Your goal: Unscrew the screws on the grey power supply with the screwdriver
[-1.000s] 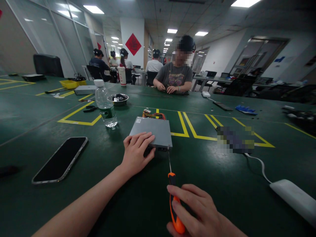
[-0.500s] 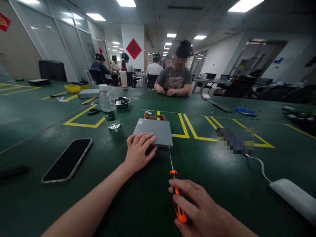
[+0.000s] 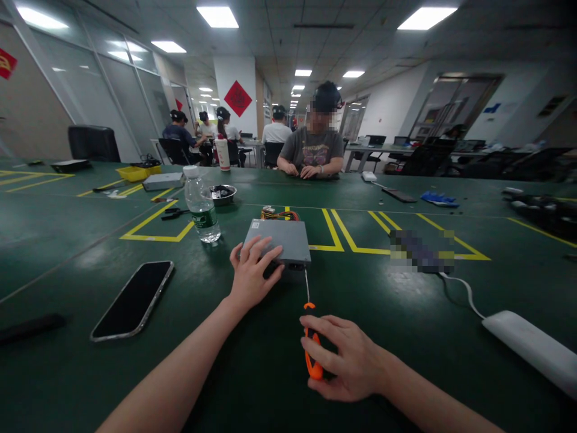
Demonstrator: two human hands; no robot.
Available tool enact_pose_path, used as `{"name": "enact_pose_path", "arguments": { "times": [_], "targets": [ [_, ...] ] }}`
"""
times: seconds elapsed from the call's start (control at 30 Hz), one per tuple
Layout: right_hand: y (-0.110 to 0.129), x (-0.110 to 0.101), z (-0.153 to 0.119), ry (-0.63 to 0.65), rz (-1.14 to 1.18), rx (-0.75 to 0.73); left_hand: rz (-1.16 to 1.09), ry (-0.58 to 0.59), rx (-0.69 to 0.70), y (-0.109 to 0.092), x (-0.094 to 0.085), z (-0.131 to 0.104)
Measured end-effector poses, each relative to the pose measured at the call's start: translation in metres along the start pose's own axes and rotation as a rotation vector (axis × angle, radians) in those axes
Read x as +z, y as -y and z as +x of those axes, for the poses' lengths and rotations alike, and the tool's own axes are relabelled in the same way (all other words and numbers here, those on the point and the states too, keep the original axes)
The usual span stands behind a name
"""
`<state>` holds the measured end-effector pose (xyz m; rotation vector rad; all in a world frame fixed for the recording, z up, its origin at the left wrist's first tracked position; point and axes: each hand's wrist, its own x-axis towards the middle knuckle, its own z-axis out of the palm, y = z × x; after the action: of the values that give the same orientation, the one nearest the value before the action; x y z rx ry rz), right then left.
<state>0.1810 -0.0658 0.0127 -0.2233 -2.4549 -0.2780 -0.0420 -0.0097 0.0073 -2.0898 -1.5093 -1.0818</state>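
Note:
A grey metal computer power supply (image 3: pixel 288 234) lies on the green table, its bundle of coloured wires (image 3: pixel 279 214) at the far side. My left hand (image 3: pixel 253 270) holds it near its left front corner, fingers spread over the top and thumb against the front face. In my right hand (image 3: pixel 345 358) is a screwdriver (image 3: pixel 312 349) with an orange and black handle, gripped between fingers and thumb. Its thin shaft points away from me, and the tip meets the right end of the front face. Whether a screw sits there is too small to tell.
Left of the power supply stand a water bottle (image 3: pixel 201 210) and a metal bowl (image 3: pixel 229 195). A phone (image 3: pixel 133 300) lies nearer me. On the right are a white power bank-like block (image 3: pixel 529 349) with a cable and blue gloves (image 3: pixel 439 199). A person (image 3: pixel 312 147) sits opposite.
My right hand has shifted its fingers on the screwdriver handle, now more curled around it. The whole view has swung slightly. My left hand stays on the power supply.

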Motion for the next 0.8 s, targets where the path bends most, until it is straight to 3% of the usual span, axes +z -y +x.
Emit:
{"name": "enact_pose_path", "arguments": {
  "times": [0.1,0.3,0.57,0.8],
  "targets": [
    [0.002,-0.004,0.002,0.035,-0.03,0.01,0.01,-0.025,-0.037,-0.001,-0.001,-0.001],
    [-0.001,0.001,0.001,-0.13,0.025,0.045,0.031,-0.019,-0.051,0.0,-0.005,-0.004],
    [0.003,-0.001,0.002,-0.078,0.026,0.089,0.061,0.059,0.156,0.003,-0.01,0.0],
    [0.005,0.002,0.0,-0.1,0.06,0.152,-0.012,0.109,0.131,0.0,-0.009,0.0]
  ]
}}
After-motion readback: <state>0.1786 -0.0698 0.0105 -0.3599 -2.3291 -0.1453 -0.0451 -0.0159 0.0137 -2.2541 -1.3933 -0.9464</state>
